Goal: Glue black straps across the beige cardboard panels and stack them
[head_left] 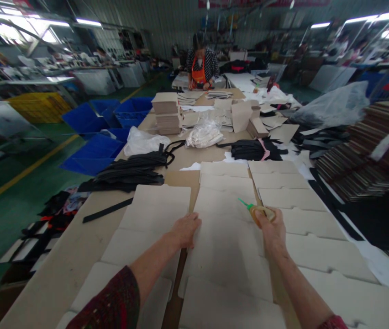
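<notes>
Flat grey cardboard panels lie overlapping in three columns on the table in front of me. My right hand point(274, 228) is wrapped round a small yellowish glue bottle point(254, 215). Its thin green nozzle points left and away from me, over the middle column point(228, 233). At that column's left edge, my left hand point(185, 230) is closed with its fingertips on the rim of a cardboard panel, across the gap beside the left column point(162, 205). The undersides of the left fingers are hidden. To the right of my right hand runs the right column point(304, 221).
Black fabric strips point(129, 171) and a tied black bundle point(256, 150) lie beyond the panels. Farther back are stacked boards point(166, 114) and clear plastic bags point(204, 132). Blue bins point(91, 153) stand left, a tall board stack point(369, 151) right. A person in an orange apron point(198, 71) works opposite.
</notes>
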A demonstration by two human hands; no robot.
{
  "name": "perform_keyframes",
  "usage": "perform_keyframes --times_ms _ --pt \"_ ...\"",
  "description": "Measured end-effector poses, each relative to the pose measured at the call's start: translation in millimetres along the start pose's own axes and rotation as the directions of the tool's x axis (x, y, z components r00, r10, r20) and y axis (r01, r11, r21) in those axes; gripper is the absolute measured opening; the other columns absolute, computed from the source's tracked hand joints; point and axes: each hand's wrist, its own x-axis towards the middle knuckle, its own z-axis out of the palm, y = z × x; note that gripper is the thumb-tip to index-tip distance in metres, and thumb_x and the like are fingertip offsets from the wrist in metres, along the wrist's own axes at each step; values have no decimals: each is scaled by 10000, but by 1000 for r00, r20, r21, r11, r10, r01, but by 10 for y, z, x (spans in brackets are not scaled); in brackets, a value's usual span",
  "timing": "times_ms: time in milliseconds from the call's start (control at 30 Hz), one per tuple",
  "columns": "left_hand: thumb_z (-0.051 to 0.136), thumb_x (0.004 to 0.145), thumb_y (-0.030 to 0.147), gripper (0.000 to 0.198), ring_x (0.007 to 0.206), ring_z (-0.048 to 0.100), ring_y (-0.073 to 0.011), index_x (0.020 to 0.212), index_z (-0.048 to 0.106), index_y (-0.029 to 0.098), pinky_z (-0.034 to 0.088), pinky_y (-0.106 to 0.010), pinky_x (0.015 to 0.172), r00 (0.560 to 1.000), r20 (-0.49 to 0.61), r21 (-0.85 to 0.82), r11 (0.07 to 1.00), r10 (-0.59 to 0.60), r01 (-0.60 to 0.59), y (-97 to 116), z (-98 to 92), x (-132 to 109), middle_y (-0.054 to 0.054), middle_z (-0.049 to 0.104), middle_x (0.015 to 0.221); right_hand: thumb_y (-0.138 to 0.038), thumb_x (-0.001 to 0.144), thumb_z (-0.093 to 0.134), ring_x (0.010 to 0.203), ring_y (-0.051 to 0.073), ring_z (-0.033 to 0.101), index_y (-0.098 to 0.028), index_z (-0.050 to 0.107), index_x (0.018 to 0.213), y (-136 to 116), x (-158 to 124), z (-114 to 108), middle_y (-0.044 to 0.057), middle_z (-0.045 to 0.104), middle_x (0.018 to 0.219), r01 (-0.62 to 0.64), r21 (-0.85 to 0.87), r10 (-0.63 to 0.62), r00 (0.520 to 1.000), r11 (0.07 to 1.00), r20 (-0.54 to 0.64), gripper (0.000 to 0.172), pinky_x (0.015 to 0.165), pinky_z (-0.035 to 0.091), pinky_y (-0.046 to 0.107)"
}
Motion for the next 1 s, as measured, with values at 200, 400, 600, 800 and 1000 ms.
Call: perform_keyframes --times_ms 200,400,600,800,1000 --pt "581 849 143 229 1169 558 -250 1068 624 193 491 -391 1003 994 -90 33 998 -53 56 36 -173 120 -91 605 1185 -556 726 682 776 204 609 -214 576 1056 -255 -71 358 21 649 871 132 65 -142 972 989 187 487 682 470 314" --pt "546 835 67 285 1203 531 -251 1090 621 170 473 -376 1026 991 -113 34 997 -66 70 44 -160 332 -115 588 1213 -558 788 592 775 194 589 -237 567 1083 -457 -174 603 29 648 959 310 -157 -242 906 938 346 437 675 419 301" --pt "570 837 98 223 1161 561 -250 1039 654 142 481 -344 1011 993 -89 22 997 -73 75 12 -156 367 -129 603 1160 -473 875 551 850 190 594 -251 522 1086 -509 -219 732 36 611 1054 423 -314 -279 867 850 413 308 679 386 283" --pt "574 849 124 231 1187 549 -246 1060 658 164 469 -346 1028 995 -71 8 997 -75 75 8 -193 350 -124 595 1188 -442 953 495 810 173 602 -252 505 1119 -651 -255 763 39 587 1096 531 -438 -326 825 725 462 253 605 331 281" --pt "569 851 127 233 1192 547 -247 1061 667 153 463 -352 1039 994 -74 -4 997 -79 79 3 -206 332 -136 599 1195 -427 958 507 764 163 599 -250 506 1110 -703 -244 719 44 581 1097 546 -504 -330 826 670 457 233 570 291 279"
